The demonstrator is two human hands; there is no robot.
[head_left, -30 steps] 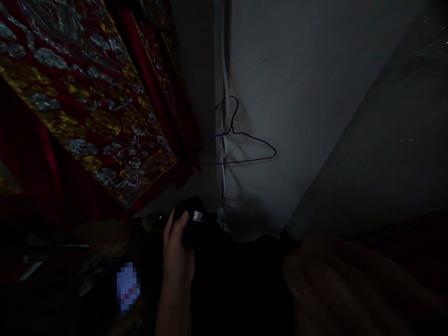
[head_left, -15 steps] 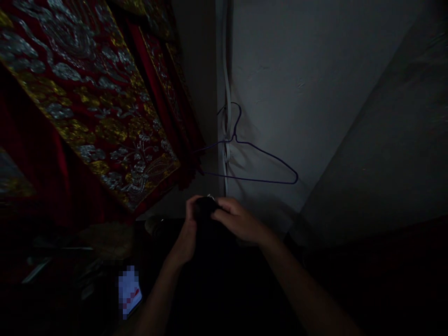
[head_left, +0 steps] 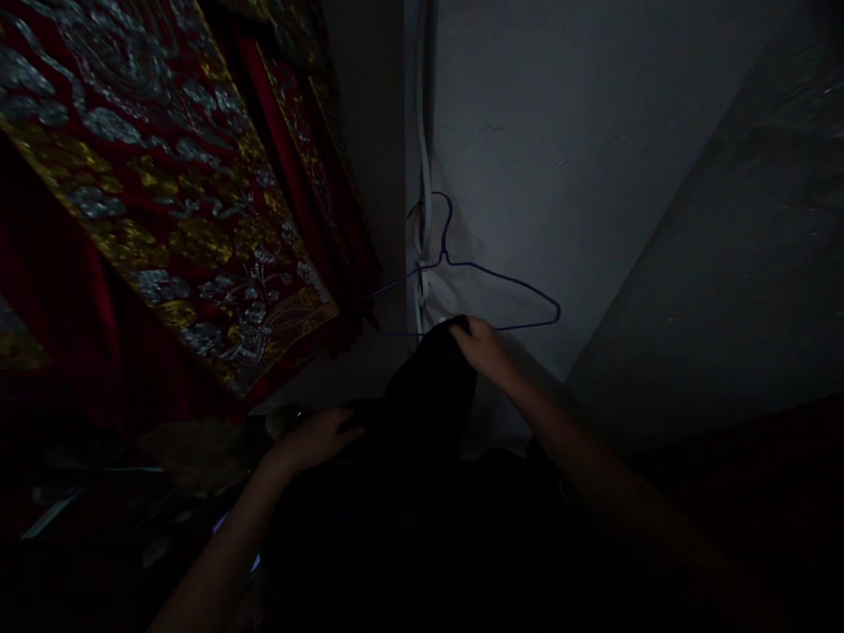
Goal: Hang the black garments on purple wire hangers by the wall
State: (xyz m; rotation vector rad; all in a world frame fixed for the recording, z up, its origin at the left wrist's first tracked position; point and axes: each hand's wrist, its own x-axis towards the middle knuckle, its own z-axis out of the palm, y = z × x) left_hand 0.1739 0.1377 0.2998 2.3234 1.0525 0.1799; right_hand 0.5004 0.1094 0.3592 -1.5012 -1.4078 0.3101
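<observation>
A black garment (head_left: 428,396) is lifted in front of me, its folds lost in the dark. My right hand (head_left: 483,347) pinches its upper edge, close to the lower bar of a thin purple wire hanger (head_left: 507,277). The hanger hangs from a pale cable (head_left: 423,132) at the wall corner; the cloth hides part of its bottom bar. Lower and to the left, my left hand (head_left: 323,437) is closed on another part of the same garment, fingers pointing right.
Red cloth (head_left: 198,220) with gold and silver sequin embroidery hangs on the left. A grey wall (head_left: 560,132) stands behind the hanger. Behind my left forearm, a lit phone screen (head_left: 256,563) is mostly hidden. Dim clutter lies at lower left.
My hands have come apart. The right one raised the garment up to the hanger's lower bar, while the left moved down and left. The hanger has tilted slightly.
</observation>
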